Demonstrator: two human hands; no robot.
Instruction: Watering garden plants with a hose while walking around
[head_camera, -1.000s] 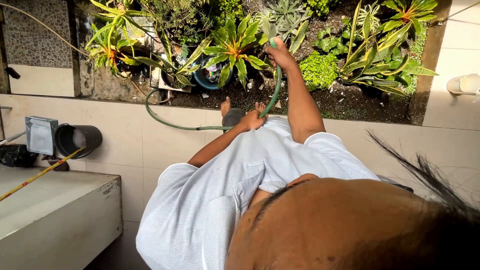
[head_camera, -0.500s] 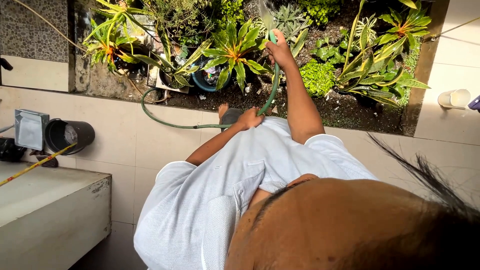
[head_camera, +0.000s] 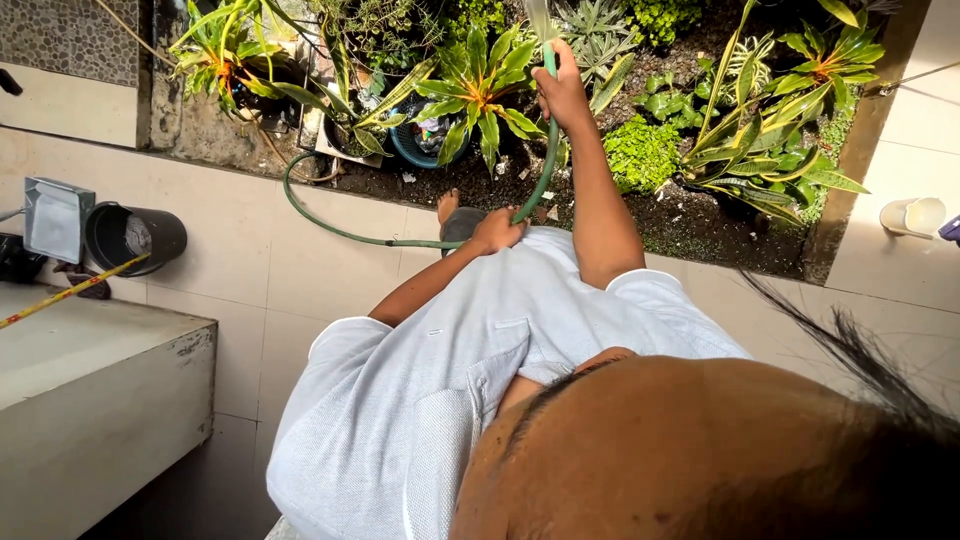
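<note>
The green hose (head_camera: 545, 170) runs from the tiled floor (head_camera: 300, 270) in a loop, passes through both hands, and ends up high over the planted bed (head_camera: 690, 215), where a thin spray of water leaves its tip. The right hand (head_camera: 562, 92) is closed around the hose near the tip and points it toward the plants at the back. The left hand (head_camera: 497, 232) is closed around the hose lower down, close to the white shirt (head_camera: 480, 340), and takes up the slack.

The slack loop lies on the floor just beside the bare feet (head_camera: 452, 212), at the edge of the bed. In my judgement, a step backward could catch this loop, and water running onto the smooth tiles would make them slippery. If the right hand turns a little, the spray could hit the wall or come back on the shirt. A strong jet held close could also wash the dark soil away from the small green plant (head_camera: 640, 152) or bend the striped leaves of the orange-centred plant (head_camera: 478, 92). The black bucket (head_camera: 135, 238) stands well apart at the left, beside the grey concrete ledge (head_camera: 90, 390).
</note>
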